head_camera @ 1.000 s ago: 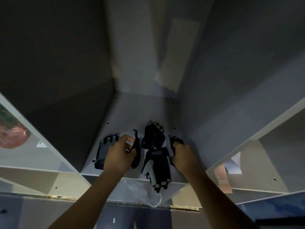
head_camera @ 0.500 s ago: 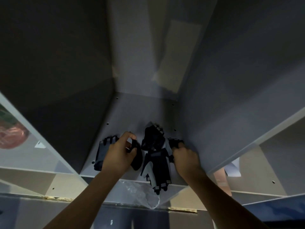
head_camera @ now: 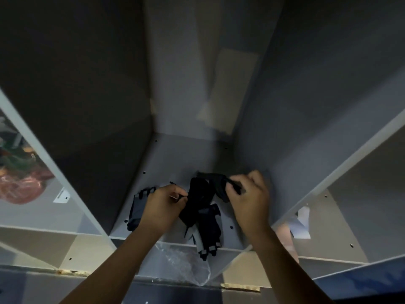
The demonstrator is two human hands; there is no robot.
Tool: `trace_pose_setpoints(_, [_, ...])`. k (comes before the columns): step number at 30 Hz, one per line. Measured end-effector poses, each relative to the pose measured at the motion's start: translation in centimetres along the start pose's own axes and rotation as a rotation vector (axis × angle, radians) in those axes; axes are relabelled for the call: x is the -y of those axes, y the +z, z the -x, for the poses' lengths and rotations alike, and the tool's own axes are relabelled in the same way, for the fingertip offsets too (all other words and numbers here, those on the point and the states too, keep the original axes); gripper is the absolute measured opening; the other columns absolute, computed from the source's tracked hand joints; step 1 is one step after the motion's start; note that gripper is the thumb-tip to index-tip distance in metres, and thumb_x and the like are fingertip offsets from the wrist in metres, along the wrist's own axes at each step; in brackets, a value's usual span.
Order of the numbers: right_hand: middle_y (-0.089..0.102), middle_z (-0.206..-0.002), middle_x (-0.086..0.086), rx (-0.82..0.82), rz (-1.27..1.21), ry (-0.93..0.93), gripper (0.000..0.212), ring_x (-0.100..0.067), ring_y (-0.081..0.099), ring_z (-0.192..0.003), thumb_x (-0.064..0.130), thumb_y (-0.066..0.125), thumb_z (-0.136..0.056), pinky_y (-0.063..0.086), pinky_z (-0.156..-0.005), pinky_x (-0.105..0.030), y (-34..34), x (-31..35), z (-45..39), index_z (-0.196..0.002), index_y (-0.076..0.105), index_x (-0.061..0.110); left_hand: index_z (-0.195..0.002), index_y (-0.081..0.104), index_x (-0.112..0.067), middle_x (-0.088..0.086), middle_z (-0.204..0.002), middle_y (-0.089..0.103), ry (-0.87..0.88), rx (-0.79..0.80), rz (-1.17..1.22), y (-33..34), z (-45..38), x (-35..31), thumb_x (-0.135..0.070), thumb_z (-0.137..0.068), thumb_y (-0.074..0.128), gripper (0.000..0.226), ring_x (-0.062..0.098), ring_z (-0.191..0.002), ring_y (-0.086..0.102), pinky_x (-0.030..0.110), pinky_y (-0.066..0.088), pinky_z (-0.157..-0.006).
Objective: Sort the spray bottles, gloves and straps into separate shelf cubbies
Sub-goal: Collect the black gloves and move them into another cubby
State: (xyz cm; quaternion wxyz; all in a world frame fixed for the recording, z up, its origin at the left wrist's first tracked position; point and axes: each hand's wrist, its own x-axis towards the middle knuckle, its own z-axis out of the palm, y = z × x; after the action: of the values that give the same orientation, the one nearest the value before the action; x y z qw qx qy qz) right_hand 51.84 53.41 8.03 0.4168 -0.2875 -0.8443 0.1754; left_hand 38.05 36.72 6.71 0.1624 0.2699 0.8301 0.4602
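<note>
Several black gloves lie on the floor of the middle shelf cubby [head_camera: 188, 154]. My left hand [head_camera: 163, 207] pinches the edge of a black glove [head_camera: 197, 200] bunched in the middle. My right hand [head_camera: 249, 200] grips another dark glove [head_camera: 215, 181], lifted off the floor between the two hands. A black and grey glove [head_camera: 208, 231] hangs with its fingers over the cubby's front edge. One more glove [head_camera: 138, 205] lies flat at the left, partly hidden by my left hand.
A clear plastic bag [head_camera: 186, 264] sits in the cubby below. The left cubby holds a reddish bag [head_camera: 19, 187] and a white tag [head_camera: 62, 195]. White paper [head_camera: 302, 222] lies in the right cubby. Grey side walls close in on both sides.
My right hand has risen from the cubby floor, lifting a dark glove up and to the right. My left hand now pinches the middle glove's edge, and the bunch has been pulled upward.
</note>
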Motion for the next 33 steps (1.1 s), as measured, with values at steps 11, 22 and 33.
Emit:
trace_pose_setpoints(11, [0.05, -0.086, 0.0, -0.033, -0.15, -0.052, 0.013, -0.017, 0.053, -0.08, 0.011, 0.077, -0.075, 0.044, -0.066, -0.022, -4.8, 9.7, 2.2, -0.078, 0.065, 0.013, -0.095, 0.073, 0.004, 0.021, -0.092, 0.074, -0.064, 0.208, 0.54, -7.2, 6.4, -11.0, -0.025, -0.098, 0.06, 0.032, 0.028, -0.091, 0.074, 0.031, 0.062, -0.07])
trace_pose_setpoints(22, [0.047, -0.084, 0.003, -0.016, -0.205, -0.027, 0.018, -0.017, 0.051, -0.083, 0.026, 0.07, -0.084, 0.047, -0.068, -0.034, -10.9, 11.0, 2.9, -0.074, 0.061, 0.013, -0.104, 0.068, 0.013, 0.021, -0.085, 0.071, -0.271, 0.264, 0.488, -9.0, 8.9, -17.4, -0.015, -0.092, 0.069, 0.031, 0.028, -0.079, 0.072, 0.037, 0.064, -0.064])
trace_pose_setpoints(33, [0.044, -0.086, 0.005, 0.147, -0.099, -0.235, 0.021, -0.017, 0.047, -0.085, 0.037, 0.067, -0.087, 0.042, -0.07, -0.028, -11.8, 11.2, 2.2, -0.085, 0.07, 0.017, -0.088, 0.066, 0.006, 0.022, -0.084, 0.073, -0.367, 0.225, 0.493, -7.9, 9.6, -18.2, -0.008, -0.087, 0.073, 0.015, 0.029, -0.075, 0.074, 0.037, 0.064, -0.067])
